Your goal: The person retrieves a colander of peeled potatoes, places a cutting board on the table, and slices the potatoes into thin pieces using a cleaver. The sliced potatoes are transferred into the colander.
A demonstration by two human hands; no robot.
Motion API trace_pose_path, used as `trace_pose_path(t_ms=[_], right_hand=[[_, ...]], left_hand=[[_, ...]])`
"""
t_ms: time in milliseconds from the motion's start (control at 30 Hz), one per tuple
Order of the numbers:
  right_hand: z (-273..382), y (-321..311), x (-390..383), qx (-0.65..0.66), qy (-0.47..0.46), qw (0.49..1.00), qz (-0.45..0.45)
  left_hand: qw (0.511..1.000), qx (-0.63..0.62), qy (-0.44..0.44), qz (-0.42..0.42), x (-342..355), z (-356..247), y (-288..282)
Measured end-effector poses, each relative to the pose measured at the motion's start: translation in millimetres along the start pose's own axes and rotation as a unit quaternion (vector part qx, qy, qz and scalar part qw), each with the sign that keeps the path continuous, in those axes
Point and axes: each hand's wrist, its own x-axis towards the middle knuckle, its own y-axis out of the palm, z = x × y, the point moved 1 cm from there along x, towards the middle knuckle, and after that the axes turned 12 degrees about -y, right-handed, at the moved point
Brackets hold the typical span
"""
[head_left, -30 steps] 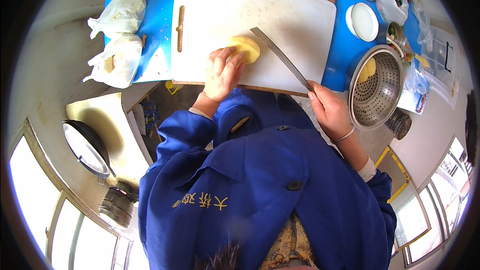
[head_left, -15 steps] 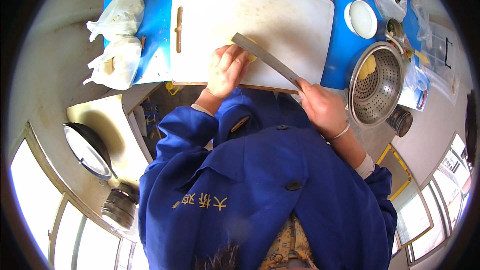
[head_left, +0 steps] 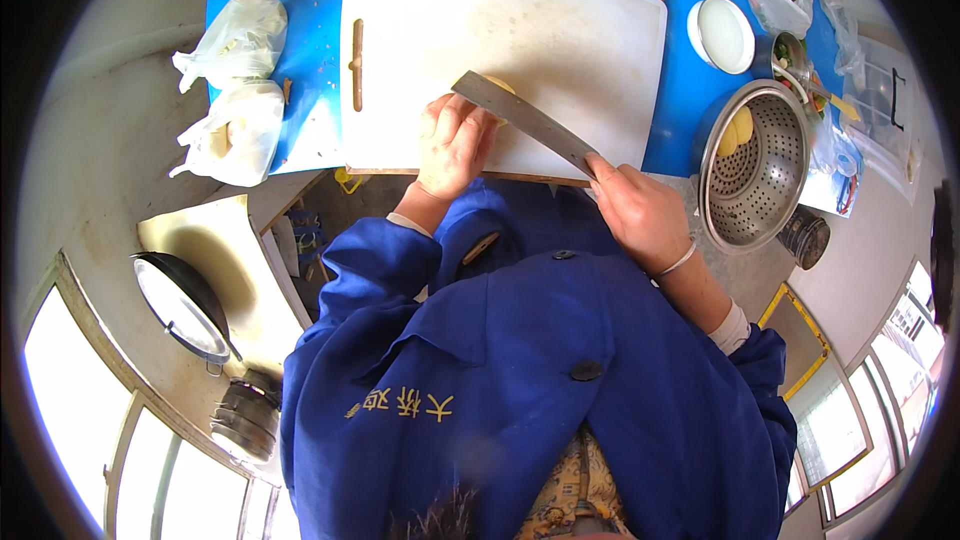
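Right hand [head_left: 642,215] wraps the knife [head_left: 532,123], slanting away leftward over the potato [head_left: 501,85], left hand [head_left: 453,148] curled, gripping its near-left side!

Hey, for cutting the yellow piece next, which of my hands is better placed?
Your right hand, I'd judge: it grips the knife, whose blade partly hides the yellow piece. Your left hand has no knife; it is close to the blade's far end.
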Motion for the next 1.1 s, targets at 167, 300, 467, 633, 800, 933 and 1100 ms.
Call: trace_pose_path(t_ms=[167, 300, 467, 633, 800, 933, 1100], right_hand=[[-6.1, 1.0, 0.1, 0.079, 0.028, 0.995, -0.059], [-10.9, -3.2, -2.9, 0.101, 0.063, 0.992, -0.044], [-10.7, -6.0, -5.8, 0.089, 0.042, 0.994, -0.038], [-9.0, -2.3, -7.1, 0.087, 0.032, 0.994, -0.052], [-7.9, -4.5, -10.8, 0.095, 0.056, 0.994, -0.018], [-5.2, -8.3, -11.4, 0.096, 0.045, 0.994, -0.014], [-1.8, -8.3, -8.9, 0.095, 0.012, 0.995, -0.032]], left_hand=[[1.0, -0.018, -0.017, 0.019, 0.4, -1.6, -3.0], [1.0, -0.019, -0.008, 0.012, 2.0, -2.2, -4.0], [1.0, -0.023, -0.001, 0.01, 3.5, -2.8, -4.1], [1.0, -0.026, 0.003, 0.007, 4.0, -4.4, -5.7], [1.0, -0.025, 0.004, 0.013, 3.8, -4.0, -6.6], [1.0, -0.019, 0.001, 0.016, 0.7, -6.2, -7.2], [1.0, 0.009, 0.006, 0.008, -1.2, -7.7, -7.4]])
